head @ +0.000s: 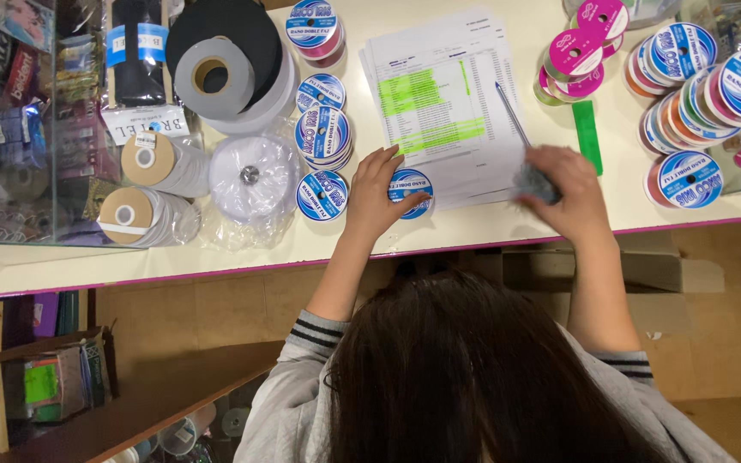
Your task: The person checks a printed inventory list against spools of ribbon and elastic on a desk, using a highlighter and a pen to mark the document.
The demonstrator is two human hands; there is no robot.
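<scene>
My left hand point(374, 195) rests at the counter's front edge with its thumb and fingers around a small blue-and-white ribbon spool point(412, 183), which lies on the lower left corner of a stack of printed sheets point(443, 94). Several lines on the top sheet are marked in green. My right hand point(566, 190) is closed on a thin pen point(512, 111) with a fuzzy grey end point(531, 182). The pen's tip points up over the right side of the sheets.
Blue ribbon spools point(323, 137) lie left of the sheets, beside large white, grey and black tape rolls point(225, 73). A green marker point(587, 133) and pink spools point(575, 56) lie to the right, with more spools point(688, 86) beyond. The pink counter edge point(216, 270) runs below.
</scene>
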